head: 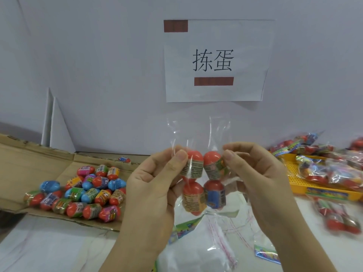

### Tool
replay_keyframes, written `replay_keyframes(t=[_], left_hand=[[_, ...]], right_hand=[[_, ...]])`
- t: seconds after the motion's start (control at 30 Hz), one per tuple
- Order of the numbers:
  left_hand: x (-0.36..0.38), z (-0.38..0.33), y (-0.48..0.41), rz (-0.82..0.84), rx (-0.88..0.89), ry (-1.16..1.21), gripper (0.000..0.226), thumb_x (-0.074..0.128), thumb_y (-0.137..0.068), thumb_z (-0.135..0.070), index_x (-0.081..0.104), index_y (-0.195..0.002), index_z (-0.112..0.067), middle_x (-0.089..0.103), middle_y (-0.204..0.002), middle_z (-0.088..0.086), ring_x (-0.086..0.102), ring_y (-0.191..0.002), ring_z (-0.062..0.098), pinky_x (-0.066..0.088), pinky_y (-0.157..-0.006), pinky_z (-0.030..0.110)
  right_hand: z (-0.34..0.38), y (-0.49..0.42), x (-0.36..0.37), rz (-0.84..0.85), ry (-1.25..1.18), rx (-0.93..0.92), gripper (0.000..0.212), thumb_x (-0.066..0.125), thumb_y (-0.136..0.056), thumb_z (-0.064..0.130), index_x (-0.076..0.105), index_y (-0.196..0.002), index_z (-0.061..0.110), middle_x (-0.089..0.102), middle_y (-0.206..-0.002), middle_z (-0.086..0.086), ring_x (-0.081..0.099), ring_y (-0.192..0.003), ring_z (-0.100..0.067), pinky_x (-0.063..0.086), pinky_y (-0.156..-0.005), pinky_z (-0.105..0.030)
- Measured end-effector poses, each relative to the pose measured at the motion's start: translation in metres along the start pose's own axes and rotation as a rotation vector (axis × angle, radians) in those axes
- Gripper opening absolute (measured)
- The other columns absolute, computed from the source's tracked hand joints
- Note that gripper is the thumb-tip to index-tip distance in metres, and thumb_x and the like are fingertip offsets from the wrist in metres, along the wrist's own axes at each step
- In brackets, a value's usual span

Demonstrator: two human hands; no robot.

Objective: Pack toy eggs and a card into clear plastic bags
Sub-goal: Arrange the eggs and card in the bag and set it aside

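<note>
Holding a clear plastic bag (198, 132) upright above the middle of the bench (49, 248), the person pinched it at both side edges. The left hand (155, 185) had its grip closed on the bag's left edge, thumb pressed against curled fingers. The right hand (255, 173) gripped the right edge in the same way. Four toy eggs (211, 165) sat inside the bag in two rows of two, touching one another, between the two hands. The bag's empty upper part stood above the fingers.

Toward the left edge of the bench, loose eggs (88, 193) in red, blue and pink lay heaped on flattened cardboard (39, 160). At the right edge a yellow tray (298, 183) carried filled bags (324, 169), blurred. Below the hands, near the front edge, a stack of empty bags (222, 242) lay flat, with a colourful card (184, 229) just beside it. A paper sign (214, 61) hung on the wall behind.
</note>
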State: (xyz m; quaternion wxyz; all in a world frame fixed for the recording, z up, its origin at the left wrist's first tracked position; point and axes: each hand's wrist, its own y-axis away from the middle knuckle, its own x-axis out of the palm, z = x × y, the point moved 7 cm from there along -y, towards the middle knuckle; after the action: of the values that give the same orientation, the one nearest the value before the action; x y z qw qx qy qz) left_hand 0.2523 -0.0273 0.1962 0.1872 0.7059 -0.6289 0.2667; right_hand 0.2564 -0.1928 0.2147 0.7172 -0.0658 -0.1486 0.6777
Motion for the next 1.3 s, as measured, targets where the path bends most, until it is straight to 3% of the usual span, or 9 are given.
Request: replay_keyframes(t=[0.13, 0.37, 0.43, 0.6, 0.7, 0.97, 1.1, 1.2, 1.3], left_hand=[[0.000, 0.000, -0.001, 0.020, -0.005, 0.012, 0.024, 0.075, -0.053, -0.022, 0.079, -0.074, -0.012, 0.076, -0.084, 0.012, 0.073, -0.069, 0.018, 0.057, -0.054, 0.023], [-0.005, -0.009, -0.007, 0.008, 0.029, -0.044, 0.013, 0.069, -0.060, -0.014, 0.079, -0.069, -0.013, 0.076, -0.078, 0.010, 0.073, -0.066, 0.016, 0.056, -0.055, 0.021], [-0.006, -0.012, -0.007, -0.010, 0.050, -0.061, 0.014, 0.070, -0.057, -0.016, 0.079, -0.068, -0.015, 0.076, -0.078, 0.008, 0.073, -0.066, 0.015, 0.056, -0.055, 0.020], [-0.007, -0.010, -0.007, -0.018, 0.049, -0.086, 0.017, 0.070, -0.059, -0.015, 0.080, -0.073, -0.016, 0.076, -0.081, 0.008, 0.074, -0.068, 0.015, 0.056, -0.054, 0.019], [-0.007, -0.007, -0.006, 0.005, 0.005, -0.113, 0.022, 0.069, -0.061, -0.015, 0.080, -0.081, -0.016, 0.076, -0.085, 0.012, 0.074, -0.070, 0.018, 0.056, -0.054, 0.019], [0.001, -0.016, -0.002, 0.049, 0.133, -0.087, 0.016, 0.065, -0.066, -0.015, 0.080, -0.072, -0.019, 0.076, -0.079, 0.004, 0.073, -0.069, 0.012, 0.056, -0.058, 0.018], [0.006, -0.008, -0.003, 0.151, 0.019, -0.057, 0.019, 0.068, -0.065, -0.019, 0.080, -0.079, -0.019, 0.076, -0.092, 0.008, 0.073, -0.077, 0.013, 0.058, -0.062, 0.021], [0.012, 0.001, -0.002, 0.268, -0.105, -0.023, 0.026, 0.066, -0.074, -0.015, 0.078, -0.097, -0.015, 0.074, -0.106, 0.012, 0.073, -0.083, 0.017, 0.061, -0.067, 0.026], [0.014, -0.002, 0.000, 0.285, -0.080, -0.032, 0.031, 0.057, -0.074, -0.014, 0.078, -0.096, -0.014, 0.075, -0.103, 0.011, 0.073, -0.077, 0.012, 0.058, -0.061, 0.021]], right_hand=[[0.000, -0.002, -0.005, -0.008, -0.056, 0.002, 0.010, 0.068, -0.064, 0.027, 0.072, -0.070, 0.021, 0.068, -0.065, -0.005, 0.061, -0.046, -0.017, 0.048, -0.040, -0.023], [0.003, -0.002, -0.004, 0.055, -0.110, 0.011, 0.007, 0.076, -0.062, 0.022, 0.072, -0.068, 0.020, 0.069, -0.067, -0.008, 0.062, -0.046, -0.020, 0.048, -0.038, -0.025], [0.004, -0.002, -0.005, 0.072, -0.115, 0.021, 0.011, 0.081, -0.065, 0.014, 0.072, -0.067, 0.019, 0.069, -0.069, -0.011, 0.064, -0.048, -0.023, 0.049, -0.038, -0.026], [0.005, -0.002, -0.003, 0.094, -0.155, 0.033, 0.010, 0.076, -0.062, 0.020, 0.075, -0.072, 0.018, 0.067, -0.066, -0.009, 0.062, -0.047, -0.020, 0.049, -0.038, -0.025], [0.004, -0.002, -0.004, 0.083, -0.151, 0.038, 0.032, 0.071, -0.056, 0.024, 0.078, -0.086, 0.020, 0.067, -0.064, -0.006, 0.061, -0.046, -0.016, 0.049, -0.042, -0.022], [0.007, -0.003, -0.005, 0.100, -0.230, 0.010, 0.022, 0.073, -0.055, 0.022, 0.079, -0.076, 0.018, 0.069, -0.064, -0.005, 0.064, -0.046, -0.018, 0.054, -0.046, -0.027], [0.011, -0.002, -0.007, 0.085, -0.233, -0.033, 0.021, 0.073, -0.055, 0.025, 0.080, -0.075, 0.022, 0.070, -0.065, -0.003, 0.062, -0.047, -0.014, 0.053, -0.048, -0.025], [0.013, -0.001, -0.007, 0.117, -0.203, -0.054, 0.022, 0.073, -0.058, 0.025, 0.079, -0.079, 0.025, 0.071, -0.067, -0.001, 0.063, -0.050, -0.012, 0.054, -0.050, -0.024], [0.013, -0.002, -0.009, 0.123, -0.201, -0.062, 0.027, 0.072, -0.059, 0.025, 0.079, -0.085, 0.026, 0.071, -0.068, -0.002, 0.063, -0.051, -0.012, 0.053, -0.049, -0.022]])
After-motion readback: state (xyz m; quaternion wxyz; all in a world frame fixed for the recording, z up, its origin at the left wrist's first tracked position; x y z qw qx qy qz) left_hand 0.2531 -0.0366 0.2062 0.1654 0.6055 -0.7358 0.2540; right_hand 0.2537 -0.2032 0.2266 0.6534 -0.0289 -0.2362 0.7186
